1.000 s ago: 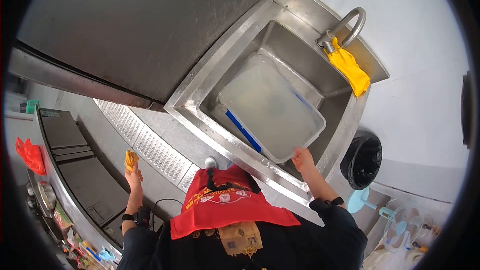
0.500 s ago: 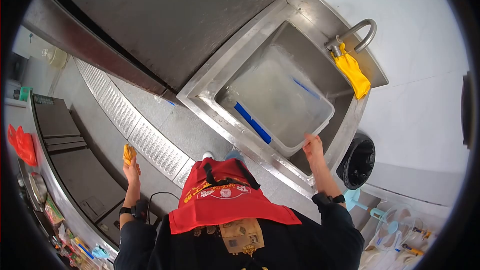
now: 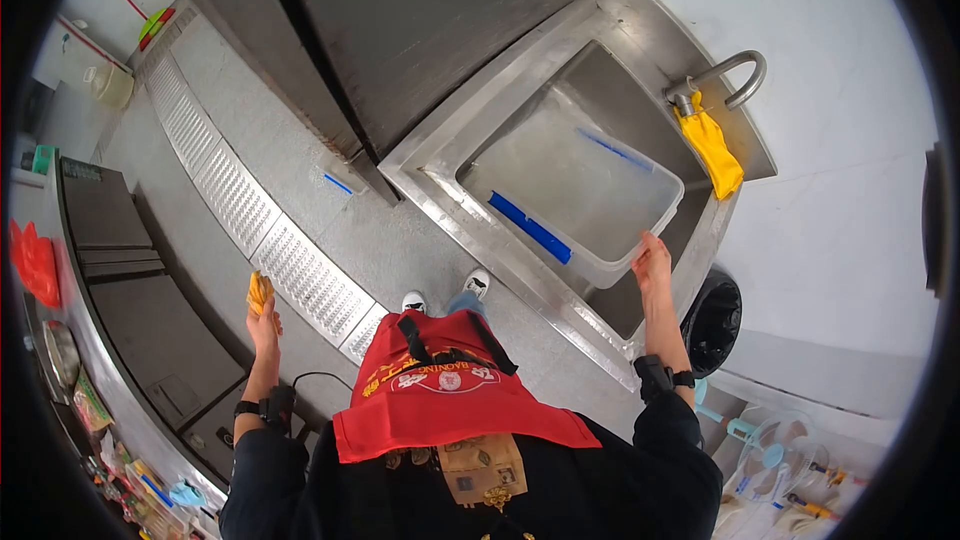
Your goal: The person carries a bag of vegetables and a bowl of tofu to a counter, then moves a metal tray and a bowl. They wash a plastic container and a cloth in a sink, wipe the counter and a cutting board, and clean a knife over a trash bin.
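Note:
A clear plastic bin (image 3: 575,190) with blue handles sits tilted in the steel sink (image 3: 430,202), and cloudy water seems to be in it. My right hand (image 3: 652,258) is at the bin's near right corner, its fingers curled at the rim. Over the floor on the left, my left hand (image 3: 264,325) is closed around a crumpled yellow-orange cloth (image 3: 260,292). Yellow gloves (image 3: 708,150) hang from the base of the curved faucet (image 3: 735,70).
A black-lined trash bin (image 3: 712,325) stands right of the sink, with a fan (image 3: 775,455) below it. A steel counter (image 3: 90,340) with a red bag (image 3: 35,262) runs along the left. A metal drain grate (image 3: 235,195) crosses the floor.
The view has shifted, showing more floor and both shoes. My right hand remains at the bin's corner, and the cloth is still in my left hand.

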`<move>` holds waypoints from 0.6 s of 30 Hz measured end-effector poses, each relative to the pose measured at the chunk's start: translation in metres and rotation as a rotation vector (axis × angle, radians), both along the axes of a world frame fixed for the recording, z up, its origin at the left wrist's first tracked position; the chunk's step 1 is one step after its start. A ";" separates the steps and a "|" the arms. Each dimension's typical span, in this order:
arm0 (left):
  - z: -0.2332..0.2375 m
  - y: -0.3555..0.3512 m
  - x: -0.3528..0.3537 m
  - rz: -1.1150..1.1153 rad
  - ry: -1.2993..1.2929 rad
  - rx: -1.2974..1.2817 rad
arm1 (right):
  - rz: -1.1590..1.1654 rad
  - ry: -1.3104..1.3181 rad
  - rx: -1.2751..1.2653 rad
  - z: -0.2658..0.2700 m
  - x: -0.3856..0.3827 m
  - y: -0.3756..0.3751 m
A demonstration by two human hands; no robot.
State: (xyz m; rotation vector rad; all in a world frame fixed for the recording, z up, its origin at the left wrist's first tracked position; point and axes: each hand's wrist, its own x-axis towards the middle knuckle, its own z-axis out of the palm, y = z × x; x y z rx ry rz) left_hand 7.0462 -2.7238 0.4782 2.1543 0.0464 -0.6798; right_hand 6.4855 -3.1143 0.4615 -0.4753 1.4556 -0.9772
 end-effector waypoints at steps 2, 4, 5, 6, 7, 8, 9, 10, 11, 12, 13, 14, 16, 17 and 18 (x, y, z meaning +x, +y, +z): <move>0.002 -0.003 -0.002 -0.008 0.002 -0.004 | 0.034 0.036 -0.044 0.006 0.003 -0.011; 0.007 -0.010 -0.006 -0.025 -0.003 -0.014 | 0.049 0.090 -0.087 0.006 0.004 -0.029; 0.011 -0.015 -0.008 -0.032 0.006 -0.025 | 0.067 0.118 -0.096 0.005 -0.001 -0.040; 0.012 -0.017 -0.009 -0.031 0.009 -0.015 | 0.085 0.146 -0.106 0.002 -0.003 -0.050; 0.010 -0.016 -0.012 -0.022 0.016 -0.008 | 0.084 0.167 -0.107 0.007 0.000 -0.061; 0.008 -0.014 -0.014 -0.014 0.022 0.000 | 0.084 0.188 -0.109 0.014 0.004 -0.069; 0.005 -0.009 -0.016 0.009 0.018 -0.002 | 0.109 0.228 -0.120 0.015 0.004 -0.078; 0.006 -0.005 -0.018 0.017 0.024 0.003 | 0.127 0.286 -0.100 0.022 0.007 -0.084; 0.007 -0.001 -0.022 0.024 0.030 0.008 | 0.140 0.301 -0.108 0.024 0.009 -0.090; 0.009 0.003 -0.025 0.032 0.036 0.014 | 0.152 0.316 -0.116 0.025 0.010 -0.097; 0.009 0.005 -0.028 0.040 0.036 0.017 | 0.163 0.352 -0.115 0.028 0.009 -0.105; 0.008 0.006 -0.031 0.048 0.037 0.020 | 0.174 0.388 -0.115 0.031 0.007 -0.114; 0.009 0.009 -0.037 0.064 0.039 0.022 | 0.174 0.444 -0.119 0.034 0.004 -0.128; 0.011 0.010 -0.039 0.072 0.040 0.020 | 0.174 0.460 -0.101 0.037 0.001 -0.131; 0.010 0.014 -0.039 0.080 0.042 0.018 | 0.174 0.476 -0.083 0.039 0.000 -0.132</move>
